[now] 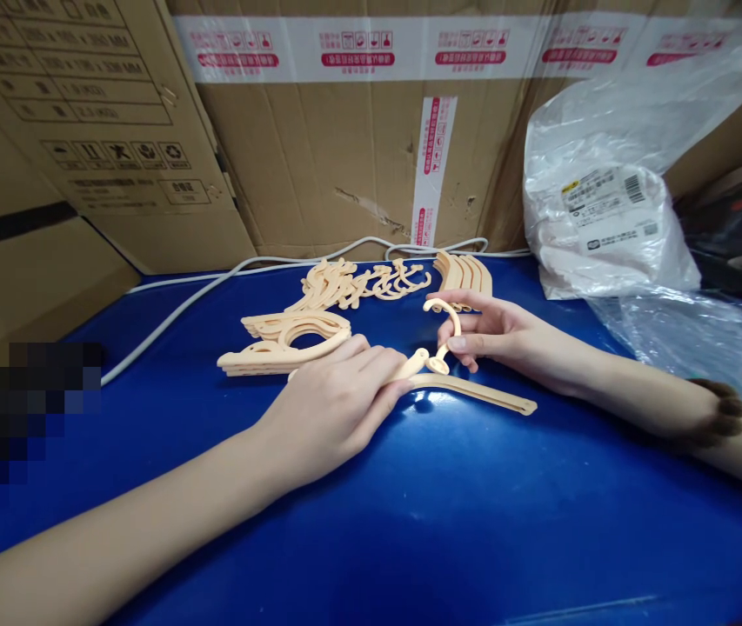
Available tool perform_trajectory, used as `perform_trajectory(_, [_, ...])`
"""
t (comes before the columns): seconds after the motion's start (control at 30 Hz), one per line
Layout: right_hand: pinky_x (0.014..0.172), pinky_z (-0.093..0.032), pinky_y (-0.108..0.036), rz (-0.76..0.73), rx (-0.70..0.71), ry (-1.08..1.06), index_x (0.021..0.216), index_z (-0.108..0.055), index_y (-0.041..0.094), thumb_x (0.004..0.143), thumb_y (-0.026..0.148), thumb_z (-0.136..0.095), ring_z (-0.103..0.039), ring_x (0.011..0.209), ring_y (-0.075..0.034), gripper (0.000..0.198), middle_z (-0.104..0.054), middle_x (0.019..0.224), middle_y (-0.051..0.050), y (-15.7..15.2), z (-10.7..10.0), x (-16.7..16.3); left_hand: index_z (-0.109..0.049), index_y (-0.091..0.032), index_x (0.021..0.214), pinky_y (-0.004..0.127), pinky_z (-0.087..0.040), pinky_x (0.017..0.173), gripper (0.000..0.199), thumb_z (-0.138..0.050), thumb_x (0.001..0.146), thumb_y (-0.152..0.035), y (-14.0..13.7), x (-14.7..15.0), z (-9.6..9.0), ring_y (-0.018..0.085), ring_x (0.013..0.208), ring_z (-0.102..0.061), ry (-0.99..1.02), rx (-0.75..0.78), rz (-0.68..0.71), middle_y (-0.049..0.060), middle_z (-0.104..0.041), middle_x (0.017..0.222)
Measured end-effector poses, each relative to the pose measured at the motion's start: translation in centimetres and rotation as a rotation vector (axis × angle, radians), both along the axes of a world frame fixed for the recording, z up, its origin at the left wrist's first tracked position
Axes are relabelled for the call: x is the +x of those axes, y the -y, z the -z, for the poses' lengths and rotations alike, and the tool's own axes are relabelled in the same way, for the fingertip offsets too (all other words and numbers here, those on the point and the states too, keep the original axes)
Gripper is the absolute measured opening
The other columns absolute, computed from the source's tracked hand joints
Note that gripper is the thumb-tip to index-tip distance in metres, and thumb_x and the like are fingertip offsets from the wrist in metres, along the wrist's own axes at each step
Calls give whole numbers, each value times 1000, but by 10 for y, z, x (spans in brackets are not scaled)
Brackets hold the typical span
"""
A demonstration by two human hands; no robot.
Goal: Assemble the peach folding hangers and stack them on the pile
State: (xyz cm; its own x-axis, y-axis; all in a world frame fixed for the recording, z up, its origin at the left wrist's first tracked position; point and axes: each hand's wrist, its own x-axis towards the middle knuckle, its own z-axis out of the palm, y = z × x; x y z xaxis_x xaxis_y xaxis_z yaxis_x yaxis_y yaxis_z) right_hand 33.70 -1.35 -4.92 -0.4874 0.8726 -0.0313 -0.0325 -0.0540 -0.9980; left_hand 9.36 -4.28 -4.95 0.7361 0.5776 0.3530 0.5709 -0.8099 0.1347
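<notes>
Cable (188, 317) lay on the worktop (371, 539) left of the stack (250, 357) and on behind the hook pile (324, 283); I rated it a snag risk for any deep reach. Stack sat just beside the left grip (343, 387), pieces lying on each other, so a knock from the knuckles could have slid it. Hook pile looked tangled; pulling one could have dragged its neighbours.

Main risk I saw was mid-worktop. The bar (413, 363) had its holed end right by the disc foot of the hook (457, 323); I couldn't tell if they touched. Meeting off-angle, a hard push could have cracked a thin part or twisted the bar loose. The strip (475, 389) ran out rightward by the left fingertips, low over the worktop; I couldn't tell whether it was held too, so moving that hand might have swung it. Curved pieces (468, 274) stood behind the right grip (494, 335); a wide finger sweep could have toppled them. Bag (605, 217) slumped far right, low risk.

Grips: left was closed over the bar, back of hand up, hiding most of it. Right was part open, thumb and fingers pinching the hook by its stem, curl up, foot down. I'd have called that pinch light, so the hook could have rotated under load.
</notes>
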Motion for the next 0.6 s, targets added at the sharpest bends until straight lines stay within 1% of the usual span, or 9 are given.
perform_trajectory(0.2, [58,-45,-23,45,-30,-47,129,-46,21,75,21,-75,-54,61,-7,61,-65,82,3,-1,1,2,-58,-14,103,31,-39,73,22,-38,101,-25,1,1,-1,19,81,-51,61,-17,13,5,-65,91])
perform_trajectory(0.33, [58,-45,-23,24,-27,-47,127,-46,21,76,20,-74,-54,62,-7,58,-64,84,2,-2,2,3,-58,-13,104,30,-40,72,21,-39,101,-23,2,1,-1,18,80,-52,95,26,43,5,-65,91])
perform_trajectory(0.43, [58,-44,-23,7,-24,-56,127,-46,21,76,20,-75,-53,62,-7,58,-64,82,3,-2,3,3,-58,-12,107,29,-41,72,21,-40,101,-22,2,1,-1,18,79,-53,108,46,69,5,-64,90])
perform_trajectory(0.6, [59,-43,-23,12,-42,-84,124,-50,22,75,22,-76,-52,61,-7,55,-65,84,2,-3,4,4,-58,-13,107,29,-42,73,21,-39,101,-22,3,1,-1,18,80,-55,105,68,71,5,-65,91])
